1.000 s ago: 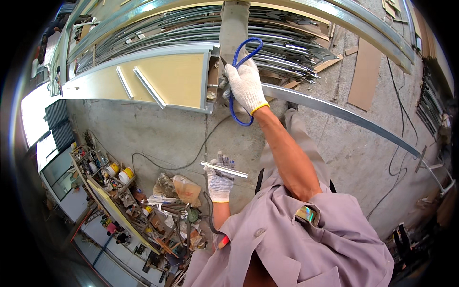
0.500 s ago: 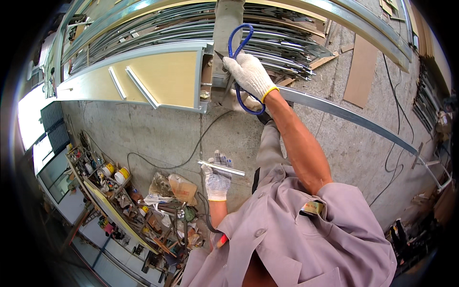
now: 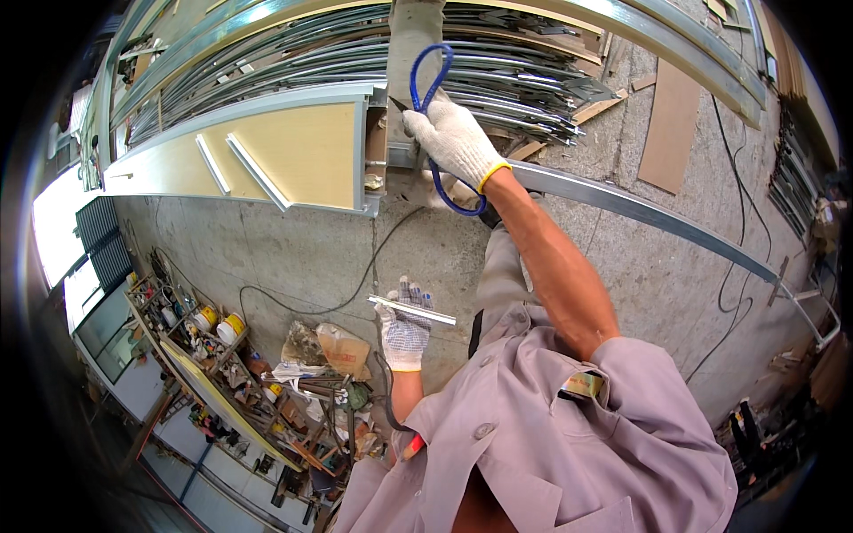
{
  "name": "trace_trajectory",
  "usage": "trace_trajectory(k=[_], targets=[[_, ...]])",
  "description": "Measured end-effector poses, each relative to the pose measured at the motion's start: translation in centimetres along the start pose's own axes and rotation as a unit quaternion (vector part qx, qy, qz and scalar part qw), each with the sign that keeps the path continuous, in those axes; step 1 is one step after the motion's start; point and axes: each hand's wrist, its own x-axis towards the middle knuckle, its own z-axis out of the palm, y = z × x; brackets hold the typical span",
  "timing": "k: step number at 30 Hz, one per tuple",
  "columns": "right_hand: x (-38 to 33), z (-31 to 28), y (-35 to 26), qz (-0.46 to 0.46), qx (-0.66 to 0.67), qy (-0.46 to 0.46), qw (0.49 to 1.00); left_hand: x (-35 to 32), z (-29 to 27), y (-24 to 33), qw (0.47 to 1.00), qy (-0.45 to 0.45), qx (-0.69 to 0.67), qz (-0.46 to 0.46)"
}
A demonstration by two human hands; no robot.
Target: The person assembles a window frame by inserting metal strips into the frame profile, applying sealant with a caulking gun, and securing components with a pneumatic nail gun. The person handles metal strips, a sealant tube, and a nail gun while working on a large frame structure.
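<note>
Right hand (image 3: 455,142), in a white glove, has shifted a little leftward along the grey post (image 3: 410,53) since a second ago and sits closed around a blue-handled tool (image 3: 435,107); its blue loops show above and below the fist, tip against the post near the frame corner. Reads as a small repositioning of the tool, not a release.

Left hand (image 3: 405,329), in a checked glove, has barely moved: fingers wrapped on a short metal strip (image 3: 412,309), held level at waist height, well apart from the right.

Edges: yellow panel (image 3: 302,155) with metal frame just left of the tool; stacked metal bars (image 3: 524,80) close right. Open concrete floor (image 3: 293,258) between the hands; cluttered shelf (image 3: 222,355) lower left.
</note>
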Motion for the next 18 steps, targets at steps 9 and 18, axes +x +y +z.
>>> trace_trajectory(k=[9, 18], targets=[[1.2, -2.7, -0.9, 0.006, -0.023, -0.134, 0.991, 0.5, -0.8, -0.4, 1.0, 0.002, 0.014, -0.007], [0.6, -2.6, -0.2, 0.03, 0.047, -0.173, 0.983, 1.0, 0.0, 0.2, 1.0, -0.013, -0.003, -0.021]])
